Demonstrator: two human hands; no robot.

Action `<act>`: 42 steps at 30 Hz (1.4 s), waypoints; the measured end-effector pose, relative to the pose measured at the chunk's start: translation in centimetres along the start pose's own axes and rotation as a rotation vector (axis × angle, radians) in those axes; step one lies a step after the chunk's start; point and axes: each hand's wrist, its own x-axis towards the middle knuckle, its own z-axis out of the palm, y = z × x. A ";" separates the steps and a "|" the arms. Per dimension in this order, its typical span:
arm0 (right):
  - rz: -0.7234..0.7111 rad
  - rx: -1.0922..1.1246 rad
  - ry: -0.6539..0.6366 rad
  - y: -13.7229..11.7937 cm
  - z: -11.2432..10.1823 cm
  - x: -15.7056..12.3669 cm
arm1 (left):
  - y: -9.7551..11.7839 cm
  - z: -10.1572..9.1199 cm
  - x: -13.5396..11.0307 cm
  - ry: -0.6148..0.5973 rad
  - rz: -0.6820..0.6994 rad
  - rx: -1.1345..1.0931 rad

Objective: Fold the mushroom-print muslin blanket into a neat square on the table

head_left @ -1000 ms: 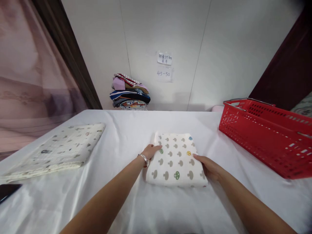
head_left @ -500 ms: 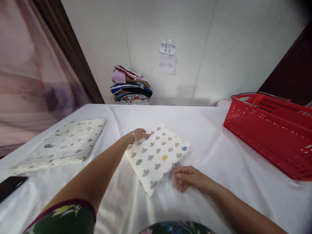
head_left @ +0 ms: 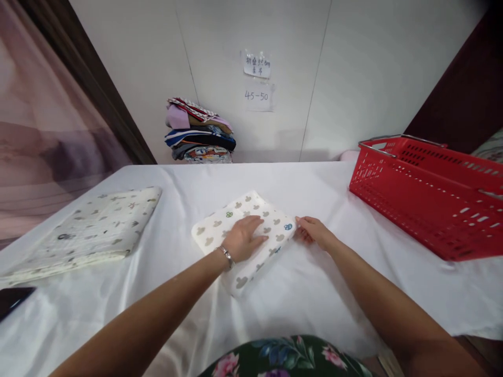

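A folded white cloth (head_left: 251,207) printed with grey mushroom-like shapes and a few green and blue ones lies at an angle on the white-covered table. My left hand (head_left: 244,238), with a silver bracelet at the wrist, rests flat on the cloth's middle, fingers stretched out. At the cloth's right corner, my right hand (head_left: 312,230) pinches the edge between thumb and fingers. Part of the print is hidden under my left hand.
Another folded patterned cloth (head_left: 94,225) lies at the left, with a dark phone (head_left: 13,299) in front of it. A red basket (head_left: 416,193) stands at the right. Folded fabrics (head_left: 200,131) are stacked by the wall behind the table (head_left: 314,183).
My left hand has slid from the cloth's far left edge onto its middle. My right hand has moved up from the lower right side to grip the right corner.
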 end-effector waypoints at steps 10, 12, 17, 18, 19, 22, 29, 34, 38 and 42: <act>-0.299 -0.191 0.164 1.3 1.2 1.4 | 0.9 1.3 -0.7 -0.157 -0.092 0.036; -0.401 -0.303 0.261 2.0 1.2 1.5 | 1.1 1.3 -0.8 -0.148 -0.095 0.023; -0.413 -0.424 0.279 2.3 0.7 1.9 | 1.1 1.3 -0.8 -0.171 -0.124 0.053; -0.415 -0.436 0.270 2.3 0.6 1.8 | 1.1 1.1 -0.8 -0.176 -0.123 0.048; -0.417 -0.452 0.263 2.2 0.5 1.7 | 1.2 0.9 -0.8 -0.175 -0.122 0.034; -0.421 -0.503 0.252 2.1 0.4 1.4 | 2.0 0.0 -1.5 -0.143 -0.106 0.007; -0.467 -0.577 0.242 2.3 0.3 1.7 | 4.5 0.8 -7.3 -0.005 -0.087 0.130; -0.417 -0.616 0.223 2.1 0.3 1.5 | 4.5 2.7 -10.5 0.168 -0.142 0.201; -0.415 -0.640 0.222 2.0 0.5 1.1 | 4.2 3.4 -11.2 0.143 -0.132 0.215; -0.400 -0.697 0.234 2.2 0.7 1.2 | 3.8 3.5 -11.7 0.115 -0.097 0.183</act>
